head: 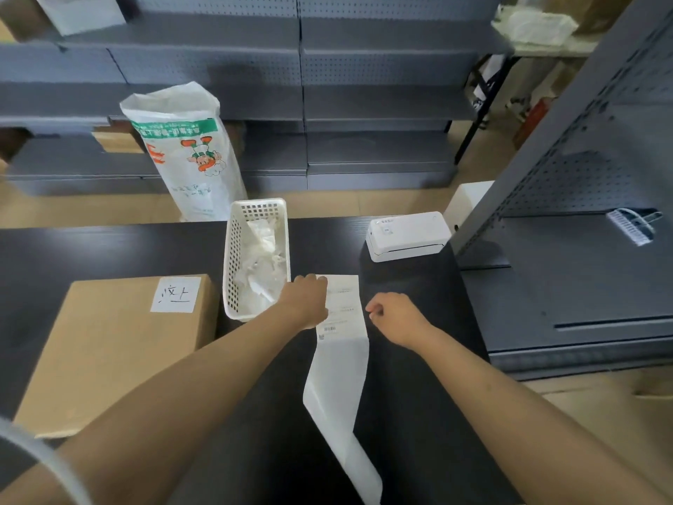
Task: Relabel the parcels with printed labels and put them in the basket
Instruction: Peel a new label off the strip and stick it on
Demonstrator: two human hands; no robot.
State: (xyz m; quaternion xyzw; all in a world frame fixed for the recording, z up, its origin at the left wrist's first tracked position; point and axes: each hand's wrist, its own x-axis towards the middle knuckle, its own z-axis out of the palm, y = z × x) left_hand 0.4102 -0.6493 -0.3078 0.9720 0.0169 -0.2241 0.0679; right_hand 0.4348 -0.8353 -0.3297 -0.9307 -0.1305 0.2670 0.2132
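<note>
Mid-frame, on the dark table (109, 249): a long strip of printed labels (340, 344), running from just below the centre down toward the bottom edge, its top end printed and barcoded, the lower part blank. Left hand (306, 300) laid on the strip's upper left corner, knuckles up; whether pinching the paper or only pressing it could not be told. Right hand (395, 317) just right of the strip, fingers curled loosely, seemingly holding nothing, perhaps touching the paper's right edge.

Left of the strip, touching the left hand's side: a white basket (233, 249), already holding crumpled white bagged parcels (262, 256). Further left, in the lower left of the frame: a cardboard box (109, 344) bearing a handwritten white slip (176, 294). Right of centre, above the hands: a white label printer (406, 235). Behind the table, upper left: a printed woven sack (185, 151) standing on the floor.

Step in hand, by judgement: separating one printed label from the strip. Next move likely called for a steady hold at the top and a clean tear or peel, then a parcel to stick it on; the box looked nearest.
</note>
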